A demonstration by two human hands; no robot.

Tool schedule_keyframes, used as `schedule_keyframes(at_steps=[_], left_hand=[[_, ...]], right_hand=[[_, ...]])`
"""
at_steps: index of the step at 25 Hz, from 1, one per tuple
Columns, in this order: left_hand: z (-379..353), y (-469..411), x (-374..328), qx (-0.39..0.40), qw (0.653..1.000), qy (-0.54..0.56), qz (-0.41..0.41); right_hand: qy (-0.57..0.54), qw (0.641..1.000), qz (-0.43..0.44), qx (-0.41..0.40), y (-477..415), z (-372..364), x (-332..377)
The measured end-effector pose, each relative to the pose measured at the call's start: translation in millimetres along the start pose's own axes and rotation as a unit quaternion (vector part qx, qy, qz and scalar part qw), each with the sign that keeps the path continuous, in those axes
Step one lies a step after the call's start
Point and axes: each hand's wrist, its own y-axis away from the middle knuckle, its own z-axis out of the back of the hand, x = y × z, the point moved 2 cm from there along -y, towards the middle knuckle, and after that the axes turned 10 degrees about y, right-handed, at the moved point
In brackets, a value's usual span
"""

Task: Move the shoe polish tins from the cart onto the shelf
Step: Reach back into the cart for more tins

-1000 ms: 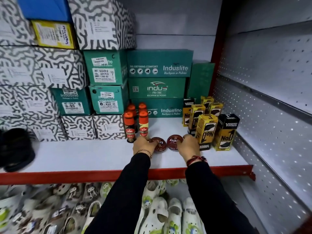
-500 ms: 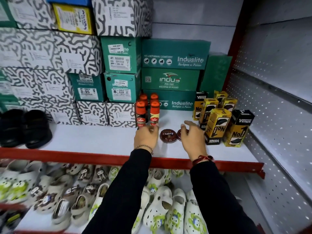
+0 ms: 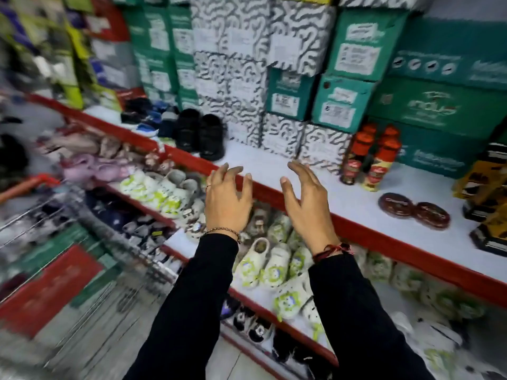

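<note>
Both hands empty. Left hand point(image 3: 229, 200) has its fingers spread and loosely curled, holding nothing; right hand point(image 3: 307, 198) likewise, palm turned inward, nothing in it. Both hover in front of the red front edge of the shelf point(image 3: 315, 187), not touching it as far as can be told. Black sleeves, a bead bracelet on the left wrist, red thread on the right.

Two shoe polish tins point(image 3: 414, 211) lie flat on the white shelf top, touching each other side by side, well to the right of the hands. Just behind them stand the polish bottles point(image 3: 370, 160) with red caps; yellow-black boxes point(image 3: 485, 187) stand to the right, partly cut by the frame edge. Shoe boxes point(image 3: 274, 64) are stacked at the back, black shoes point(image 3: 200, 133) further left.

The cart point(image 3: 82, 256) sits lower left, wire frame, badly motion-blurred; can't tell whether any tins are in it.

Step, as a judgement: between placements, with the hands free and angled toward the cart side. The next move likely calls for a reach down-left into the cart, finding a tin and pinching it by the rim. Then set it beside the two on the shelf without knocking the bottles.
</note>
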Motion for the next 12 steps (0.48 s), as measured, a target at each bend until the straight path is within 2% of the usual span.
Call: schedule_keyframes(at_steps=[7,12], left_hand=[[91.6,48.9,163.6,-0.04,0.982,-0.035,0.181],[112.7,107.4,281.7,-0.031,0.92,-0.02,0.39]], right_hand=[[-0.035,0.973,0.073,0.216,49.6,-151.3,79.1],[0.019,0.921,0.075,0.383,98.5,-271.9,82.1]])
